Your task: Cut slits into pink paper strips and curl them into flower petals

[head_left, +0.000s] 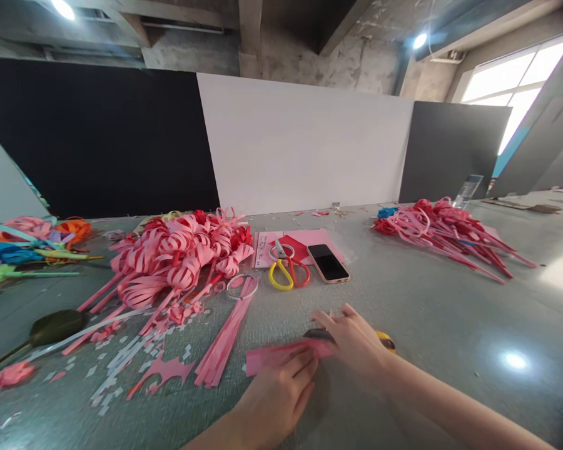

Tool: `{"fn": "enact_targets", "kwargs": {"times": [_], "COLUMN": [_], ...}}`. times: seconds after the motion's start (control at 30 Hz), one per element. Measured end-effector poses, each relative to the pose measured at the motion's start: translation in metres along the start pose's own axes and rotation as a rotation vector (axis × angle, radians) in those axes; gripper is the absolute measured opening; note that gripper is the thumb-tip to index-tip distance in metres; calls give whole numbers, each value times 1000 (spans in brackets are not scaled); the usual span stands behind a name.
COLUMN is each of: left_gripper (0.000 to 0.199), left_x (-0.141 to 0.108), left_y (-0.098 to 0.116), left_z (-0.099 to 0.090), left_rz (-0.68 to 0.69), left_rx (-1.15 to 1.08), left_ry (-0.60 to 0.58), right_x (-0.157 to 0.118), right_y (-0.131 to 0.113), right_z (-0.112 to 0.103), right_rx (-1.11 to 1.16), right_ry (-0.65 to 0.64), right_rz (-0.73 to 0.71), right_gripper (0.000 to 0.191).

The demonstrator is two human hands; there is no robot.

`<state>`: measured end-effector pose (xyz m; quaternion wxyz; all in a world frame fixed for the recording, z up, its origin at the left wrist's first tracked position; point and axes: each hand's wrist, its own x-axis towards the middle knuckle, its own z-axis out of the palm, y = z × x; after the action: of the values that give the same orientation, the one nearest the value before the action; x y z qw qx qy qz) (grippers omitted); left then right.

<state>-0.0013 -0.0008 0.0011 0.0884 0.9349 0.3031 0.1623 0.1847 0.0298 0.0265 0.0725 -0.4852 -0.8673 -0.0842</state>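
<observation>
My left hand (274, 397) lies low in the middle, its fingers pressing on a pink sheet of paper (267, 357) that rests flat on the grey table (426, 325). My right hand (351, 337) rests on the sheet's right end, over a dark object with a yellow part (385, 340), perhaps scissors, mostly hidden under the hand. Whether the right hand grips it I cannot tell. A bundle of pink paper strips (225, 340) lies just left of the sheet.
A heap of pink and red curled paper flowers (181, 253) sits at the left, another heap (438, 231) at the right. Yellow-and-red scissors (286, 269), a phone (328, 262) and pink sheets (304, 240) lie beyond my hands. Paper scraps (117, 362) litter the left.
</observation>
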Motion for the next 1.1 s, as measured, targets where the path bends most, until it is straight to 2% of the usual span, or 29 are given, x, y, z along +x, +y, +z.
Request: {"fn": "enact_targets", "kwargs": {"times": [0.13, 0.43, 0.6, 0.87, 0.93, 1.03, 1.1], "left_gripper": [35, 35, 33, 31, 30, 29, 29], "left_x": [0, 0, 0, -1, -2, -1, -1], "left_y": [1, 2, 4, 1, 0, 1, 1], "left_z": [-1, -2, -2, 2, 2, 1, 1], "left_rz": [8, 25, -9, -39, -47, -52, -50], "left_rx": [5, 17, 10, 15, 14, 2, 8], "left_ry": [18, 42, 126, 116, 114, 115, 111], "right_x": [2, 1, 0, 0, 1, 2, 2], "right_y": [-1, 0, 2, 7, 12, 20, 23], "right_z": [6, 13, 16, 6, 5, 4, 4], "right_rx": [-86, -91, -79, -7, -73, -172, -216], "right_ry": [34, 85, 100, 148, 146, 130, 109], "right_rz": [-15, -60, -63, -55, -135, -314, -380], "right_gripper": [25, 21, 20, 10, 7, 15, 16]}}
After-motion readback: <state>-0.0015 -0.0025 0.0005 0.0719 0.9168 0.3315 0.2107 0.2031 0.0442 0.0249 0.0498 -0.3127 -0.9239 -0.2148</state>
